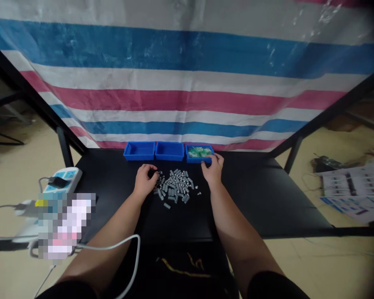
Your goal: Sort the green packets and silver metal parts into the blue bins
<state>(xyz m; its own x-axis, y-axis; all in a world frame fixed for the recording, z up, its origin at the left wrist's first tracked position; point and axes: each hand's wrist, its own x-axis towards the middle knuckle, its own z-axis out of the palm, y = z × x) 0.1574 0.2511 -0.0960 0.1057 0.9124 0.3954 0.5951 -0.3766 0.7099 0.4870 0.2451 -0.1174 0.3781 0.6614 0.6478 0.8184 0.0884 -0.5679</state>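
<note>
My left hand (146, 181) is at the left edge of a pile of small grey metal cylinders (174, 185), its fingers curved and the thumb apart from them. Beside its fingertips lie some small shiny screws (161, 177); no part shows in its grasp. My right hand (214, 168) reaches to the front right corner of the right blue bin (199, 160), thumb and fingers spread, fingertips at the rim. Inside that bin are green-and-clear plastic packets (199, 152). A loose screw (199, 193) and a single cylinder (167, 205) lie apart from the pile.
Left of the filled bin stand two more blue bins, a middle one (170, 158) and a left one (139, 157). Striped sheeting (180, 101) hangs behind the black table (252, 199). A power strip (64, 182) and a white cable (137, 253) are at the left.
</note>
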